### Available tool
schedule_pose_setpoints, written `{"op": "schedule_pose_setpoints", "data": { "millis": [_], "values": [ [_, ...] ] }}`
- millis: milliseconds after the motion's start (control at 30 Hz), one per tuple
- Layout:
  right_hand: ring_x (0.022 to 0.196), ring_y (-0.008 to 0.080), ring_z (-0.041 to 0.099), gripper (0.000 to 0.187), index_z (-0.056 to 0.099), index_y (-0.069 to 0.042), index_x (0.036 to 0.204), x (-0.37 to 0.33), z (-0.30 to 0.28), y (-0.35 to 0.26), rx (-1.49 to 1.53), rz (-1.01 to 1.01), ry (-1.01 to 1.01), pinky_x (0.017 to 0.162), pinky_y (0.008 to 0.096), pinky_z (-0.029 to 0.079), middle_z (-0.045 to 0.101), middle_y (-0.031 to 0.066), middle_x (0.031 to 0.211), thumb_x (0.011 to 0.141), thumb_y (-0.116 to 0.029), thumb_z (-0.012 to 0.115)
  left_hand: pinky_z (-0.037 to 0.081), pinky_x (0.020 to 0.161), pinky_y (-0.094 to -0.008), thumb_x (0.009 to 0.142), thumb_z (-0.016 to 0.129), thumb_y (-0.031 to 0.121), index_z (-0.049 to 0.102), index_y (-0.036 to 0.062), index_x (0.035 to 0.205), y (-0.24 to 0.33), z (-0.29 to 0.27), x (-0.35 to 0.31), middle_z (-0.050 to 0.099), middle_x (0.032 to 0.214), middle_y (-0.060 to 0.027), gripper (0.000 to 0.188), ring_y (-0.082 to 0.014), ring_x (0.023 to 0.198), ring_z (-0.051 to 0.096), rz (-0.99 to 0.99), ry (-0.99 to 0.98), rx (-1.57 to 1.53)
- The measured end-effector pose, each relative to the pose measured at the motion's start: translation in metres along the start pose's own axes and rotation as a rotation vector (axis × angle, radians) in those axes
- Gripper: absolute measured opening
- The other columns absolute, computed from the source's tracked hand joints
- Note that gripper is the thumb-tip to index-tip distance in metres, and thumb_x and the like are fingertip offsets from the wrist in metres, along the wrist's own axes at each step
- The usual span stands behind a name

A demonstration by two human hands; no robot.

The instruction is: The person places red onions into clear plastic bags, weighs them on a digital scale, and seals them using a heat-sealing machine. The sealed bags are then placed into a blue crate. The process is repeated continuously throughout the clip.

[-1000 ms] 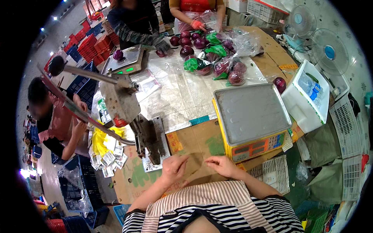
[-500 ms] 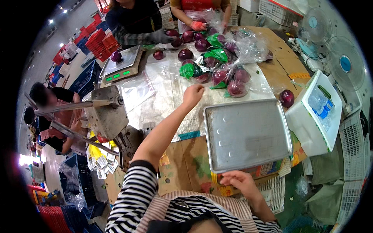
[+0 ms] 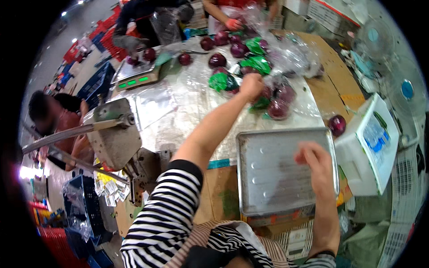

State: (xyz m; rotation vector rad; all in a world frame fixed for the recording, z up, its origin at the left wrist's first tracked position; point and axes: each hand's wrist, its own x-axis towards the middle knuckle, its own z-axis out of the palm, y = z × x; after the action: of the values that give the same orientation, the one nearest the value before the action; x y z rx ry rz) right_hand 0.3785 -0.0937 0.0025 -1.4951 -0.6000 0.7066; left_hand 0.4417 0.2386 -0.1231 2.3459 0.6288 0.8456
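My left hand (image 3: 253, 85) reaches out over the bagged red onions (image 3: 278, 108) in the middle of the table. Its fingers are curled closed against the clear bags, and what they grip is hidden behind the hand. Green labels or ties (image 3: 222, 82) show on several bags. My right hand (image 3: 314, 161), blurred by motion, hovers above the right side of a shallow metal tray (image 3: 263, 178). Its fingers are loosely bent and apart, with nothing in them. The tray lies just in front of me with nothing in it.
At the left stands a weighing scale (image 3: 138, 81), with a co-worker's gloved hand (image 3: 132, 43) at the red onions on it. A metal lever device (image 3: 111, 129) is at my left. One loose onion (image 3: 337, 125) lies by a white foam box (image 3: 364, 147). Another co-worker's red glove (image 3: 233, 24) shows opposite.
My left hand has moved right and forward onto the bagged onions. My right hand has risen from the tray's near edge to above it. The gloved co-worker's hand has shifted to the scale, with another onion there.
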Motion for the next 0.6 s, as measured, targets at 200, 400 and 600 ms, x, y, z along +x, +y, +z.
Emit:
{"op": "schedule_pose_setpoints", "data": {
  "millis": [200,400,600],
  "values": [
    [0.077,0.0166,0.059,0.028,0.059,-0.003,0.097,0.158,0.030,0.047,-0.614,-0.272,0.057,0.069,0.0272,0.045,0.063,0.0086,0.085,0.073,-0.018,0.062,0.034,0.043,-0.0228,0.071,0.061,0.009,0.057,0.0010,0.062,0.016,-0.031,-0.014,0.052,0.055,-0.0013,0.012,-0.0074,0.047,0.044,-0.316,-0.192,-0.494],
    [0.081,0.0300,0.058,0.020,0.061,-0.010,0.083,0.200,0.079,0.081,-1.062,-0.271,0.094,0.068,0.0395,0.045,0.061,0.0105,0.081,0.067,-0.021,0.066,0.039,0.049,-0.0223,0.072,0.063,0.008,0.060,-0.0006,0.070,0.006,-0.044,-0.051,0.057,0.062,-0.0022,0.010,-0.0078,0.054,0.049,-0.339,-0.331,-0.645],
    [0.076,0.0269,0.060,0.015,0.063,-0.008,0.074,0.207,0.065,0.101,-0.947,-0.139,0.017,0.067,0.0377,0.047,0.062,0.0123,0.077,0.066,-0.020,0.063,0.043,0.060,-0.0325,0.063,0.066,0.012,0.057,0.0033,0.071,-0.021,-0.039,-0.076,0.051,0.070,-0.0064,0.015,-0.0232,0.068,0.053,0.271,-0.259,-0.261]
  ]
}}
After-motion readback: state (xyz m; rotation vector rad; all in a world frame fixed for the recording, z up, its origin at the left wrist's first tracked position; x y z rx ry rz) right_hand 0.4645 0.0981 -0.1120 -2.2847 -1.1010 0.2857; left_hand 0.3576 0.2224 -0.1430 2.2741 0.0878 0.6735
